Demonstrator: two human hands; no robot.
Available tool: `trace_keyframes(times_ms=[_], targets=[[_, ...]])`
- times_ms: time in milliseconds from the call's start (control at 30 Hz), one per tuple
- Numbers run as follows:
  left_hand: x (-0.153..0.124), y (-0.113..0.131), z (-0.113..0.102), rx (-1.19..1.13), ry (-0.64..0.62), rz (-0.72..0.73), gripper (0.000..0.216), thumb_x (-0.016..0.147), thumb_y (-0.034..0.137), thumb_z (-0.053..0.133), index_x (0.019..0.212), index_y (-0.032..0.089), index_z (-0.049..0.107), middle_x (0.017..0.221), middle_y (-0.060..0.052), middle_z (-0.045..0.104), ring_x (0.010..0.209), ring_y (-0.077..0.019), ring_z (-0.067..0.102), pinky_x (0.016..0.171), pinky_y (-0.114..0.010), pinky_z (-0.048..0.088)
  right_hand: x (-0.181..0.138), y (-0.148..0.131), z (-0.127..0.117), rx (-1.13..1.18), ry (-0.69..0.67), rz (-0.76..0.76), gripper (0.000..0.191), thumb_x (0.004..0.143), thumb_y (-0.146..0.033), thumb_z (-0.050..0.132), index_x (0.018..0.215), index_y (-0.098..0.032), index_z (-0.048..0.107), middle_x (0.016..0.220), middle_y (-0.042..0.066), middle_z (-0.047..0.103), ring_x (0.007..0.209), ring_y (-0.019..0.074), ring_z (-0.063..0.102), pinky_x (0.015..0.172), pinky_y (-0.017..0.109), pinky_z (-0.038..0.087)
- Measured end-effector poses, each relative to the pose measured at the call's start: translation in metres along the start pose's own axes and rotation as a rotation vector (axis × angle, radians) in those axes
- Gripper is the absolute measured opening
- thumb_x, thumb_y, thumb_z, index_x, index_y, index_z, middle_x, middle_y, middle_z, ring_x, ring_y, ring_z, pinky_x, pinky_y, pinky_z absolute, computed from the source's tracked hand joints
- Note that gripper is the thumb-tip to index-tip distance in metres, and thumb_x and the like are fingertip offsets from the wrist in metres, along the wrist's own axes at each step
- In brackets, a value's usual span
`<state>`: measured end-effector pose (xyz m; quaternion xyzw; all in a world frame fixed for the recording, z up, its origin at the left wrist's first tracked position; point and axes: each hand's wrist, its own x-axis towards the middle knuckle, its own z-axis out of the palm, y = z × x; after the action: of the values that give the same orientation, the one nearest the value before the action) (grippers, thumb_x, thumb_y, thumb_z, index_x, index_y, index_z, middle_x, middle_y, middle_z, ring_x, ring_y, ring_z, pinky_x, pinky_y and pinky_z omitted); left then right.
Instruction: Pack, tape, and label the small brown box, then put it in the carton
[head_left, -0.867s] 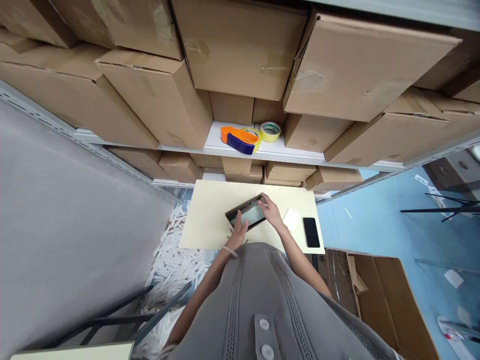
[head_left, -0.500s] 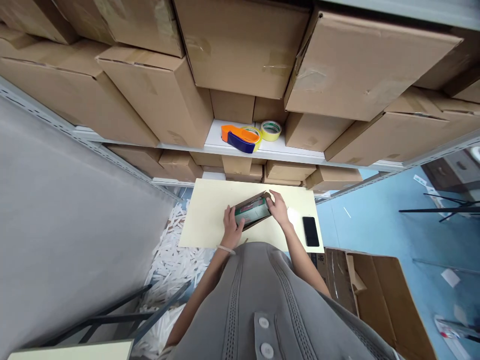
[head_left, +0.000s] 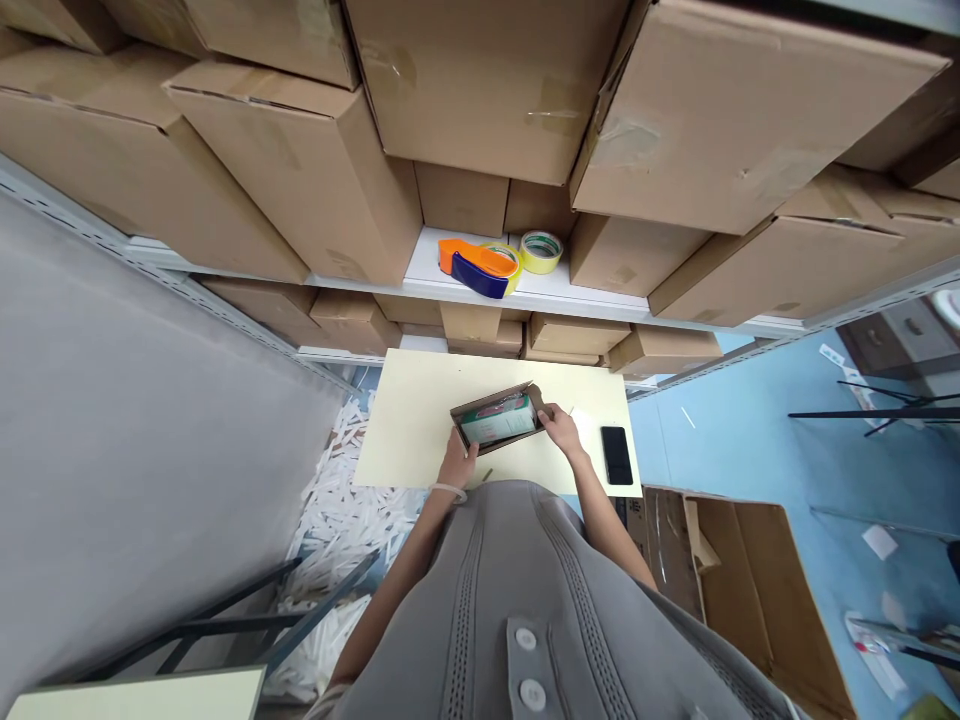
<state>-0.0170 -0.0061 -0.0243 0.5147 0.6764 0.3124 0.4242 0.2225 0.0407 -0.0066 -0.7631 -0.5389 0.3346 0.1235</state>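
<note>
A small open cardboard box (head_left: 496, 418) holding a green and white packet lies on the pale yellow table (head_left: 420, 420). My left hand (head_left: 457, 463) grips the box's near left corner, its fingers curled on the rim. At the box's right end my right hand (head_left: 561, 430) holds the edge, with the fingers closed on it. A white card (head_left: 585, 422) and a black phone (head_left: 616, 453) lie just right of my right hand.
Shelves stacked with large cardboard boxes (head_left: 300, 160) rise behind the table. An orange and blue tape dispenser (head_left: 477, 266) and a yellow tape roll (head_left: 541, 250) sit on the shelf. White paper strips (head_left: 337, 520) litter the floor at left. An open carton (head_left: 750, 590) stands at right.
The box has turned to lie flatter on the table. My left hand slid from the packet's top to the box's left corner, and my right hand drew back to the right end.
</note>
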Motion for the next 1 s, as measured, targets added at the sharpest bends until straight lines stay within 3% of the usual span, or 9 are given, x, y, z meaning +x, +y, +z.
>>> trace_keyframes(times_ms=[67, 133, 200, 267, 333, 400, 633, 1000], targets=[[-0.003, 0.012, -0.004, 0.202, 0.061, 0.042, 0.065, 0.086, 0.033, 0.048, 0.144, 0.011, 0.029, 0.153, -0.021, 0.026, 0.144, -0.0332, 0.016, 0.114, -0.058, 0.015, -0.002, -0.001, -0.001, -0.06, -0.008, 0.022, 0.034, 0.094, -0.035, 0.041, 0.117, -0.021, 0.061, 0.104, 0.007, 0.07, 0.102, 0.0214, 0.063, 0.083, 0.029, 0.045], [0.0, 0.023, -0.005, 0.344, 0.053, 0.204, 0.058, 0.087, 0.025, 0.044, 0.142, 0.012, 0.033, 0.154, -0.019, 0.025, 0.146, -0.0317, 0.011, 0.115, -0.058, 0.009, -0.003, -0.003, -0.001, -0.119, -0.015, 0.029, 0.034, 0.095, -0.034, 0.037, 0.114, -0.022, 0.063, 0.104, 0.007, 0.071, 0.101, 0.0212, 0.064, 0.081, 0.029, 0.044], [0.011, 0.03, -0.002, 0.4, -0.129, 0.386, 0.05, 0.086, 0.018, 0.042, 0.136, 0.016, 0.044, 0.148, -0.016, 0.037, 0.144, -0.0279, 0.021, 0.117, -0.051, 0.013, -0.004, -0.005, 0.001, -0.182, -0.022, 0.038, 0.037, 0.097, -0.034, 0.034, 0.112, -0.022, 0.065, 0.103, 0.008, 0.071, 0.1, 0.0216, 0.064, 0.08, 0.029, 0.044], [0.028, 0.034, 0.007, 0.441, -0.383, 0.468, 0.042, 0.085, 0.017, 0.046, 0.127, 0.019, 0.052, 0.14, -0.013, 0.048, 0.137, -0.0261, 0.036, 0.116, -0.044, 0.023, -0.005, -0.008, 0.003, -0.237, -0.025, 0.056, 0.039, 0.098, -0.034, 0.03, 0.111, -0.021, 0.065, 0.103, 0.009, 0.071, 0.098, 0.0222, 0.064, 0.079, 0.029, 0.043], [0.046, 0.037, 0.018, 0.502, -0.551, 0.438, 0.037, 0.084, 0.021, 0.052, 0.121, 0.019, 0.055, 0.134, -0.013, 0.053, 0.13, -0.0269, 0.045, 0.111, -0.041, 0.031, -0.006, -0.011, 0.005, -0.27, -0.022, 0.075, 0.041, 0.098, -0.033, 0.029, 0.11, -0.021, 0.066, 0.103, 0.01, 0.071, 0.097, 0.0224, 0.065, 0.078, 0.029, 0.043], [0.062, 0.043, 0.03, 0.559, -0.603, 0.379, 0.036, 0.084, 0.027, 0.055, 0.118, 0.017, 0.055, 0.129, -0.015, 0.056, 0.124, -0.029, 0.051, 0.105, -0.041, 0.037, -0.007, -0.013, 0.006, -0.28, -0.021, 0.091, 0.042, 0.099, -0.034, 0.028, 0.11, -0.022, 0.066, 0.103, 0.01, 0.071, 0.097, 0.0224, 0.065, 0.078, 0.03, 0.043], [0.082, 0.076, 0.062, 0.776, -0.646, 0.315, 0.039, 0.087, 0.034, 0.056, 0.123, 0.019, 0.051, 0.129, -0.016, 0.057, 0.118, -0.0294, 0.057, 0.098, -0.037, 0.043, -0.009, -0.019, 0.007, -0.285, 0.012, 0.131, 0.042, 0.099, -0.033, 0.029, 0.106, -0.02, 0.068, 0.101, 0.012, 0.071, 0.096, 0.0222, 0.066, 0.079, 0.03, 0.044], [0.088, 0.098, 0.104, 0.943, -0.649, 0.175, 0.037, 0.086, 0.025, 0.053, 0.116, 0.005, 0.062, 0.117, -0.028, 0.062, 0.113, -0.0367, 0.059, 0.094, -0.048, 0.046, -0.002, -0.02, 0.01, -0.324, 0.03, 0.122, 0.042, 0.1, -0.03, 0.028, 0.108, -0.018, 0.067, 0.1, 0.015, 0.071, 0.097, 0.0235, 0.066, 0.081, 0.031, 0.044]])
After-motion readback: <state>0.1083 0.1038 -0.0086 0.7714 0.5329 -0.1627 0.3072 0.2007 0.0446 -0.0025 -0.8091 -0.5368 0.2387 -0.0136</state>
